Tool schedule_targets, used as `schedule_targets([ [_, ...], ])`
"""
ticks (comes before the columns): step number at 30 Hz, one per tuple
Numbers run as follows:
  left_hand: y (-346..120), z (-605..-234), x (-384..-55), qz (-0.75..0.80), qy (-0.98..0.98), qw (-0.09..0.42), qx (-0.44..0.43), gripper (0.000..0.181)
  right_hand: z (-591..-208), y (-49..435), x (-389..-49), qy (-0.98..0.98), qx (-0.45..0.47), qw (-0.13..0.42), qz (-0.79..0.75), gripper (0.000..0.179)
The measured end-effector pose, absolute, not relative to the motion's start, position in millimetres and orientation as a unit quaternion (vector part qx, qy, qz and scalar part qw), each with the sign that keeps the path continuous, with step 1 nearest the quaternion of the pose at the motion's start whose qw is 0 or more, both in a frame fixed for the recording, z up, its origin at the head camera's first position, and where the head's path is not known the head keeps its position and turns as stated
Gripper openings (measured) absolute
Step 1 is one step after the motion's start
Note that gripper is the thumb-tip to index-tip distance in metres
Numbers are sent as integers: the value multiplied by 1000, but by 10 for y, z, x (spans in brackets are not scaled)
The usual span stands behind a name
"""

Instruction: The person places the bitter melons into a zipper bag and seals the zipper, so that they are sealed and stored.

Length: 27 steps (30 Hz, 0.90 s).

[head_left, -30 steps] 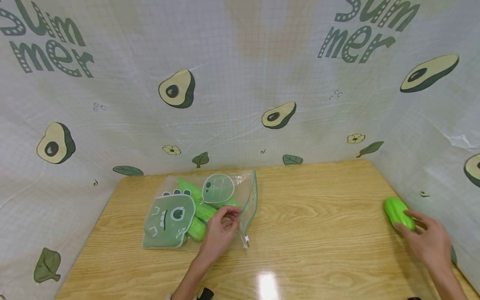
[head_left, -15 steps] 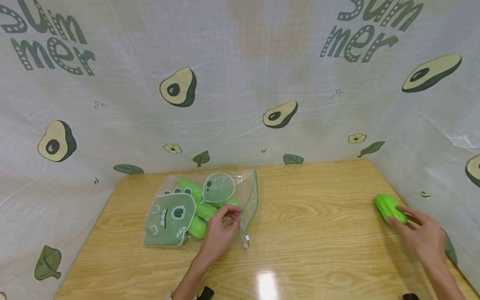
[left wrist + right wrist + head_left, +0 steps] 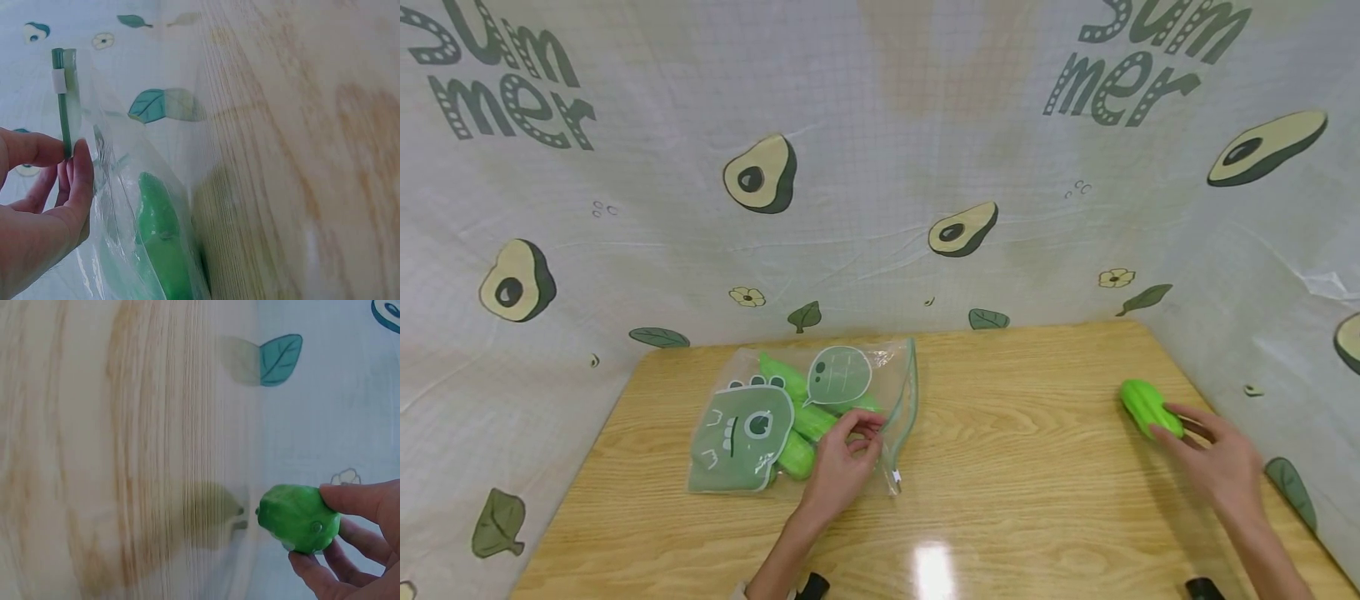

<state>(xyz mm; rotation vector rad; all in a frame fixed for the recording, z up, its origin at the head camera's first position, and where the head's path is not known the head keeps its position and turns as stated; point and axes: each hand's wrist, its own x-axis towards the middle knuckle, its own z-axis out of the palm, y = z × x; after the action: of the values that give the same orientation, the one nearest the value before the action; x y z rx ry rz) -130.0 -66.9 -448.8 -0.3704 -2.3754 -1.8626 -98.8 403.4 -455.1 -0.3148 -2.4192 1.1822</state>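
Note:
My left hand [image 3: 842,458] pinches the green zip edge [image 3: 64,125] of a clear slider bag [image 3: 730,467] printed with a green dinosaur. The bag lies at the left of the table with several green vegetables [image 3: 797,457] inside. A white slider [image 3: 59,81] sits on the zip, beyond the pinching fingers in the left wrist view. Over at the right, my right hand [image 3: 1217,462] holds a green, ribbed, oblong vegetable [image 3: 1150,408] between thumb and fingers. Seen end-on in the right wrist view, this vegetable [image 3: 297,515] hangs above the wood, apart from its reflection.
The light wooden table [image 3: 1015,433] has a bright glare spot near its front. A pale cloth [image 3: 850,275] printed with avocados and leaves stands behind the table and along both sides.
My right hand has carried the green ribbed vegetable leftward and slightly away from me, off the right side cloth. My left hand keeps its pinch on the bag's edge.

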Motion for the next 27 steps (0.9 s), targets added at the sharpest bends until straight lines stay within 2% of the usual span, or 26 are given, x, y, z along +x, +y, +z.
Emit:
schedule_targets([
  [14,-669,-4478,-1295,-616,-778,43,-116,21,-4557,3847,-1082,-885,-110,172,418,54],
  [27,-668,-4455,-1282,-618,-776,43,-116,22,-4534,3674,-1159,-876,-80,165,446,53],
])
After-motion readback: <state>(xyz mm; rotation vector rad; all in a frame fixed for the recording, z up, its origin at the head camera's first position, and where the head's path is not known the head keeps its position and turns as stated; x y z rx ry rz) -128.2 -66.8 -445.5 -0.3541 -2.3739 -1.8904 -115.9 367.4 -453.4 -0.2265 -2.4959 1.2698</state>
